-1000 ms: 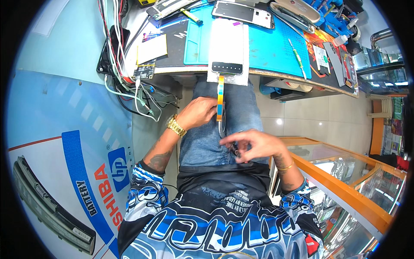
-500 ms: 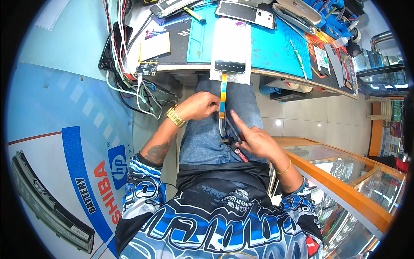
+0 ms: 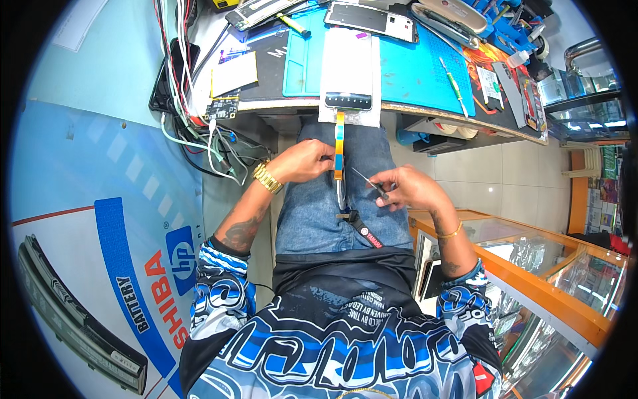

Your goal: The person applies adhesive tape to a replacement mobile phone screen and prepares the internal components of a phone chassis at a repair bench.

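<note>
My left hand (image 3: 308, 161) is closed, its thumb and fingertips pinched at the lower part of an orange and blue flex cable (image 3: 339, 149); the cable partly hides the fingertips. This cable hangs from the near end of a white phone screen (image 3: 350, 70) with a black strip, which juts over the table edge. To the right, my right hand (image 3: 412, 188) grips dark, slim tweezers (image 3: 369, 181). Their tip points up and left, a little apart from the cable. Below the cable, a white cord (image 3: 341, 194) and a black strap (image 3: 364, 230) lie over my jeans.
A teal work mat (image 3: 425, 76) covers the table, with an opened phone frame (image 3: 372, 22) and a thin screwdriver (image 3: 454, 78) on it. Tangled wires (image 3: 193, 130) and a small circuit board (image 3: 222, 109) are at the left edge. A glass display case (image 3: 525, 243) stands right.
My right hand has drawn back to the right. Its index finger was stretched toward the cable and now bends onto the tweezers, which have swung up. My left hand keeps its hold.
</note>
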Available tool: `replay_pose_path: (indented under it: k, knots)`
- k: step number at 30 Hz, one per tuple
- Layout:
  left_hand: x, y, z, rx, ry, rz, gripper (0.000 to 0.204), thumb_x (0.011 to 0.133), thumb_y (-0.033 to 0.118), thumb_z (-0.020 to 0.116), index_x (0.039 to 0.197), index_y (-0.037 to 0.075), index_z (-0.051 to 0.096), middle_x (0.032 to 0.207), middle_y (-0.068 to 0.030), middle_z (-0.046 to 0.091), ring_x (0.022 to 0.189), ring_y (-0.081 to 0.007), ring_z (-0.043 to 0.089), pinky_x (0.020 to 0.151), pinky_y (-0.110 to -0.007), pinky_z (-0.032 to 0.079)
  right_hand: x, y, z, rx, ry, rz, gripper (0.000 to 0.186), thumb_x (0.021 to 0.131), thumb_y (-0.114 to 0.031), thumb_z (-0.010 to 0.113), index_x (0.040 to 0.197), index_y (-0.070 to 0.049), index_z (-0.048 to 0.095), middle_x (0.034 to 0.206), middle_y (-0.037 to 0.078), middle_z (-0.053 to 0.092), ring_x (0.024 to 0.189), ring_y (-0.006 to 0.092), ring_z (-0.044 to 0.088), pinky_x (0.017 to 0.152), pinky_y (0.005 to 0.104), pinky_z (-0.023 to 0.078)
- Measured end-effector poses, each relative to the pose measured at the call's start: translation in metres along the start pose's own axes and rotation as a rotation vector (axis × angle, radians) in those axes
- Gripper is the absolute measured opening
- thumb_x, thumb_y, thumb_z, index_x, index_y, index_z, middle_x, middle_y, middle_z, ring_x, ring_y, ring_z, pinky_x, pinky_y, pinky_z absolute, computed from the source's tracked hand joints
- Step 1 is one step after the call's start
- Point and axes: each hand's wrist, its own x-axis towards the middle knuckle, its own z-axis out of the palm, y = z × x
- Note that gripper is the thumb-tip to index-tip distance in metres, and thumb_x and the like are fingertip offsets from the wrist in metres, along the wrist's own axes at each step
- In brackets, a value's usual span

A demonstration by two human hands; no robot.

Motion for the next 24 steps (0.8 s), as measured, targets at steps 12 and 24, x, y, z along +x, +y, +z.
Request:
replay_pose_path:
  k: [12,24]
  knots:
    - [0.005,0.006,-0.003,0.005,-0.022,0.04,0.024,0.092,0.021,0.066,0.102,0.0,0.073,0.107,-0.0137,0.076,0.1,-0.0271,0.072,0.088,-0.036,0.055,0.039,-0.04,-0.022,-0.343,-0.261,0.211,0.047,0.081,-0.023,0.083,0.124,-0.012,0.07,0.077,0.008,0.072,0.061,0.0211,0.072,0.053,0.0362,0.056]
    - [-0.001,0.002,0.001,-0.073,0.07,0.129,0.021,0.089,0.015,0.065,0.101,-0.001,0.073,0.091,-0.0192,0.073,0.084,-0.0327,0.07,0.076,-0.041,0.053,0.059,-0.043,-0.033,-0.531,-0.254,0.137,0.065,0.066,-0.052,0.089,0.114,-0.011,0.074,0.089,0.01,0.074,0.076,0.0217,0.073,0.063,0.0363,0.058]
